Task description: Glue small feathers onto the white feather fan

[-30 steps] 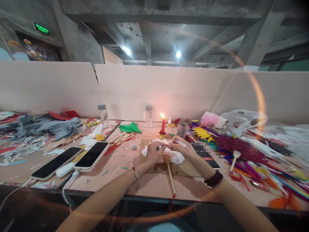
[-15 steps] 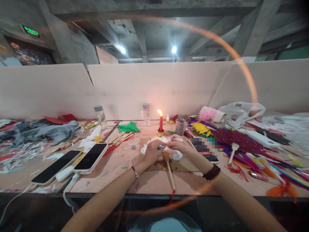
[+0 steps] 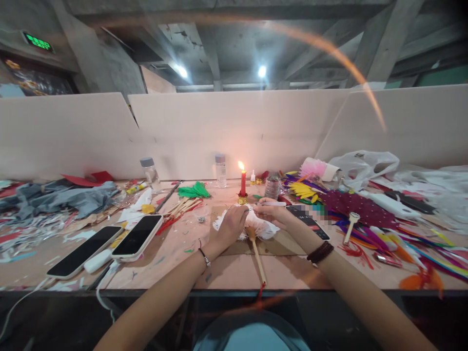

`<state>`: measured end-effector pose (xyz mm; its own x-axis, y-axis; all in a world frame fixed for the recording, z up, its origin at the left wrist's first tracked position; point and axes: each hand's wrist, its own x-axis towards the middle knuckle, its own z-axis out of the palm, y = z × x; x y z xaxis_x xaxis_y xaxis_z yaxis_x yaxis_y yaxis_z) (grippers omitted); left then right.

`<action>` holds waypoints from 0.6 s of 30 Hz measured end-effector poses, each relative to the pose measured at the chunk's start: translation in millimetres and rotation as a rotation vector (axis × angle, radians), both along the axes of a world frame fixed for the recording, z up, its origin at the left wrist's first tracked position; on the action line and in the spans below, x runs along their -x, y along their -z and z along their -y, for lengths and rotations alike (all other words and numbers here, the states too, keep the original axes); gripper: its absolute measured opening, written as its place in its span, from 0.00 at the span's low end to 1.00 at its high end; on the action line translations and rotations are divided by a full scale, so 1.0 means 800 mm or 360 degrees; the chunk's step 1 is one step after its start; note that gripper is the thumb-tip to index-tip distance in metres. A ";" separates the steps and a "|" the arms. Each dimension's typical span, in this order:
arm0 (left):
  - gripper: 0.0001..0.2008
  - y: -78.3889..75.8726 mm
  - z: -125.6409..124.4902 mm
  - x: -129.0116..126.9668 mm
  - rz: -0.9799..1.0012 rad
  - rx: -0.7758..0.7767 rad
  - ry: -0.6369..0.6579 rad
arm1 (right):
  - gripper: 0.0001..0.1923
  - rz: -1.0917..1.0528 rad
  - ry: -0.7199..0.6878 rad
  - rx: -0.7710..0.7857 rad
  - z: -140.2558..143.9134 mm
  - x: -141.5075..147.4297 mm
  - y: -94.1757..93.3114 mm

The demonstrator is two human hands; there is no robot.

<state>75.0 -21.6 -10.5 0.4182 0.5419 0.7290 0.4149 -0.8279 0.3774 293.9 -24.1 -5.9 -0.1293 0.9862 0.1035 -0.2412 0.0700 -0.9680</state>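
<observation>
A white feather fan [image 3: 268,230] with a wooden handle [image 3: 258,261] and a red tassel lies on a piece of brown cardboard [image 3: 234,247]. Over its left side, my left hand [image 3: 232,224] is closed, fingertips pinched together; what they hold is too small to make out. My right hand [image 3: 275,214] is closed on a slim white pen-like stick [image 3: 280,204], above the fan's right side. The fingertips of both hands meet or nearly meet over the feathers. Just behind them a lit red candle [image 3: 243,184] stands upright in a gold holder [image 3: 242,198].
Two phones [image 3: 137,237] lie at left, and another phone [image 3: 310,224] is beside my right forearm. Green feathers [image 3: 193,190], a clear bottle [image 3: 220,173] and a jar [image 3: 272,186] stand or lie behind. Coloured feathers and plastic bags [image 3: 363,168] crowd the right; scraps cover the left.
My left hand has turned, and the small dark metallic thing at its fingertips no longer shows. My right hand has lowered slightly, its fingertips closer to the left ones. The view has shifted a little.
</observation>
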 end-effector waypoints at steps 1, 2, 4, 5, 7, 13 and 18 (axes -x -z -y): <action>0.10 0.000 -0.001 0.000 -0.0001 -0.0008 -0.0006 | 0.17 -0.0003 -0.0036 -0.0004 0.001 -0.001 -0.001; 0.11 0.001 -0.001 0.001 -0.0001 -0.0014 -0.0011 | 0.17 0.0002 -0.0070 -0.0005 0.002 -0.001 -0.002; 0.11 0.000 0.000 0.002 -0.0003 -0.0021 -0.0016 | 0.17 0.0010 -0.0123 -0.0007 0.003 -0.003 -0.003; 0.11 0.000 0.001 0.002 -0.0006 -0.0022 -0.0013 | 0.17 0.0011 -0.0141 -0.0010 0.004 -0.003 -0.003; 0.11 0.000 0.003 0.003 -0.0012 -0.0023 -0.0004 | 0.17 0.0011 -0.0173 -0.0012 0.005 -0.004 -0.004; 0.17 0.002 0.005 0.005 -0.0053 -0.0019 0.0036 | 0.17 0.0005 -0.0230 -0.0023 0.006 -0.002 -0.005; 0.14 -0.002 0.005 0.006 -0.0080 -0.0044 0.0062 | 0.17 0.0007 -0.0238 -0.0017 0.005 -0.003 -0.003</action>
